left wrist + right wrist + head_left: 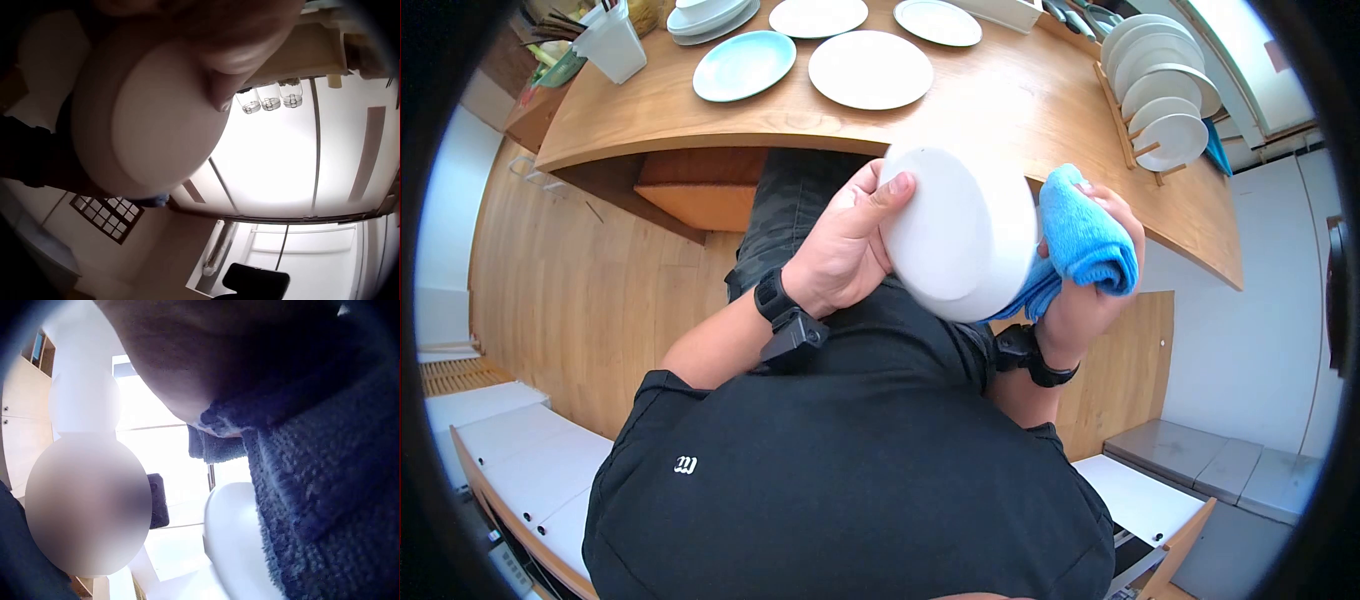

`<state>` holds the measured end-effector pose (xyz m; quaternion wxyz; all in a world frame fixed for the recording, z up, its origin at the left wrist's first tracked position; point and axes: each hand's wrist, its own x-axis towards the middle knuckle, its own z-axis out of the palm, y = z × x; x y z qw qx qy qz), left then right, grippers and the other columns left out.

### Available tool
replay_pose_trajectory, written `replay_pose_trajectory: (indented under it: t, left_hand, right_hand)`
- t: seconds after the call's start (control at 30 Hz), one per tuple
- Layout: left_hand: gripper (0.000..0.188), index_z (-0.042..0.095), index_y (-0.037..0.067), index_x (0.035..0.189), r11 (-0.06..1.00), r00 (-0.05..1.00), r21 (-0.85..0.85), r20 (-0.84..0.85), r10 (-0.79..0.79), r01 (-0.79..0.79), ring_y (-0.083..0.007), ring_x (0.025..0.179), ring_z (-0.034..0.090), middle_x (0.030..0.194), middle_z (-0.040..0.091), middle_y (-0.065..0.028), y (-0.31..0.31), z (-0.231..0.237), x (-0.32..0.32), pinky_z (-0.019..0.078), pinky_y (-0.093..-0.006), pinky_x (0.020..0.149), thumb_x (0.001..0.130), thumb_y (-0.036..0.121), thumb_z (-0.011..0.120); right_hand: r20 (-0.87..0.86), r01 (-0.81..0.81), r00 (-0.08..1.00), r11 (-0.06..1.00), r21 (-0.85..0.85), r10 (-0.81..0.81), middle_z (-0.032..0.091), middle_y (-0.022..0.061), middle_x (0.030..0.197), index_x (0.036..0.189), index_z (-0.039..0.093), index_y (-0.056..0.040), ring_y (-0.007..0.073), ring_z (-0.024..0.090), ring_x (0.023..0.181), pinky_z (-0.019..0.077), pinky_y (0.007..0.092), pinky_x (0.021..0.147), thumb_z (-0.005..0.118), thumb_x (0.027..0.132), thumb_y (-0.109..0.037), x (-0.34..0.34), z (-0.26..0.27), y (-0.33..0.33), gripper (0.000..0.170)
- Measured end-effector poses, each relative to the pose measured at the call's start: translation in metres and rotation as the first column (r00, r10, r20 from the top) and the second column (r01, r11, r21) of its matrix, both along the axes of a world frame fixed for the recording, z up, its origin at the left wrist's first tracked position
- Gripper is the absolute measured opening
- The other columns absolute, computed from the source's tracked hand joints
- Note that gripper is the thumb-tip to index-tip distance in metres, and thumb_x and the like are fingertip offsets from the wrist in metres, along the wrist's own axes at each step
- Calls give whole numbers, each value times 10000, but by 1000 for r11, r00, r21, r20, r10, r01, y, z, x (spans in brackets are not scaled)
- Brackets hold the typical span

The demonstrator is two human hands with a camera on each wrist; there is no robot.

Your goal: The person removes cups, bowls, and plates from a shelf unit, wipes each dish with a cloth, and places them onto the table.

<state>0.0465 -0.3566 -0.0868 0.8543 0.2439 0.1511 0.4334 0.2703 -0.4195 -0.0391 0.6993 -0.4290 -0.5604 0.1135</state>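
Observation:
In the head view a white plate (960, 235) is held tilted above the person's lap, in front of the table edge. The left hand (852, 240) grips its left rim, thumb over the near face; the left wrist view shows the thumb on the plate (169, 119) too. At the plate's right side the right hand (1100, 270) holds a bunched blue cloth (1085, 230), part of which hangs behind the plate. The cloth (312, 487) fills much of the right wrist view, beside the plate (237, 537). Most right fingers are hidden by cloth.
On the wooden table (1020, 110) lie a light blue plate (745, 66), a white plate (870, 70) and several others. A wooden rack with upright plates (1172, 140) stands at the right. A white container (612, 48) with utensils is at the left.

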Motion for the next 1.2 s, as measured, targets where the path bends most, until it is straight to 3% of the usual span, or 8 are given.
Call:
replay_pose_trajectory:
  t: [0.27, 0.37, 0.53, 0.67, 0.73, 0.93, 1.1, 1.2]
  left_hand:
    - [352, 602, 92, 1135, 944, 966, 269, -119, 231, -192, -122, 1098, 683, 1183, 720, -56, -13, 13, -8, 579, -327, 970, 915, 86, 877]
    - [280, 618, 89, 1053, 794, 878, 577, -261, 400, -191, -58, 986, 648, 1025, 697, -2, -15, 19, -11, 545, -275, 880, 926, 102, 867]
    - [199, 624, 64, 1078, 800, 892, 598, -387, 232, 52, -21, 942, 587, 989, 647, 44, -11, 19, -18, 519, -244, 855, 958, 92, 780]
    - [246, 631, 77, 1077, 788, 818, 606, -505, 276, 108, -36, 944, 600, 994, 661, 21, -12, 30, -21, 521, -247, 885, 943, 135, 829]
    - [271, 635, 87, 1086, 946, 937, 321, -313, 157, -51, -48, 960, 611, 1002, 669, 14, -14, 33, -14, 530, -259, 870, 937, 159, 849]
    - [205, 630, 107, 1051, 937, 951, 340, -255, 174, -81, -28, 901, 568, 974, 653, 37, -9, 14, -10, 487, -233, 827, 1120, 299, 646]
    - [244, 625, 111, 1028, 925, 939, 331, -219, 266, -185, -28, 880, 559, 952, 650, 39, -5, 14, -13, 478, -228, 835, 1154, 317, 588]
    - [241, 630, 111, 1051, 932, 940, 299, -202, 274, -207, -36, 912, 589, 984, 683, 23, -4, 16, -15, 488, -234, 856, 1150, 327, 594]
  right_hand:
    - [386, 232, 882, 962, 142, -270, 739, 179, 1166, 1134, 731, -18, 324, 716, 1105, 559, 435, 1003, 778, 743, 47, -3, 13, -1, 399]
    - [457, 169, 861, 973, 157, -223, 744, 182, 1135, 1113, 746, -24, 345, 727, 1062, 578, 446, 964, 814, 723, 22, -17, 14, 0, 398]
    - [691, -104, 722, 982, 155, -33, 733, 128, 1077, 1074, 755, -64, 352, 754, 900, 615, 409, 753, 874, 720, -89, -44, 17, 2, 374]
    - [565, 132, 803, 981, 142, -190, 744, 136, 1088, 1073, 751, -77, 350, 756, 918, 617, 413, 779, 869, 705, -62, -23, 19, 17, 386]
    - [533, 178, 819, 977, 114, -212, 749, 143, 1095, 1078, 755, -76, 358, 755, 934, 618, 425, 805, 866, 693, -36, -20, 21, 15, 403]
    - [791, -221, 593, 975, -18, 149, 743, 68, 1135, 1031, 745, -114, 306, 753, 867, 613, 421, 745, 858, 672, -134, -42, 17, -4, 376]
    - [596, 215, 790, 975, -52, -143, 743, 178, 1119, 1085, 743, -32, 375, 741, 1042, 595, 427, 892, 759, 708, 74, -16, 16, 8, 392]
    - [534, 274, 824, 958, -85, -188, 750, 156, 1155, 1099, 753, -44, 349, 744, 1064, 594, 429, 909, 763, 737, 63, -6, 11, 9, 378]
